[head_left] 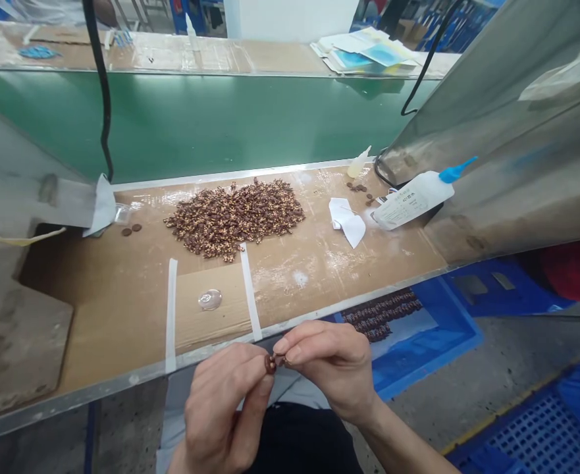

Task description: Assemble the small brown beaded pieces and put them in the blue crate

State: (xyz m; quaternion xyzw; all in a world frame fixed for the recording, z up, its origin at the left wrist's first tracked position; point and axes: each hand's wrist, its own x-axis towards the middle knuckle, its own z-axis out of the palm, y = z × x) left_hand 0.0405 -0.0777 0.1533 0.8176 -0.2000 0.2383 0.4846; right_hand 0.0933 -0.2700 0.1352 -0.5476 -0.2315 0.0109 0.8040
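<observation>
My left hand point(225, 408) and my right hand point(329, 368) meet just in front of the bench edge. Their fingertips pinch a small brown bead-like piece point(271, 363), and the fingers hide most of it. Beyond the hands lies a large heap of small brown-and-gold pieces point(233, 220) on the cardboard-topped bench point(122, 329). A white glue bottle with a blue nozzle point(413, 201) lies at the bench's right end, out of reach of both hands' current position.
A clear round dome point(210, 299) and white strips point(172, 309) lie on the cardboard. Tissue point(346, 220) and small brown discs point(357, 189) sit further right. A blue crate point(448, 329) holding rows of pieces stands below the bench edge. A steel hood point(517, 131) overhangs the right.
</observation>
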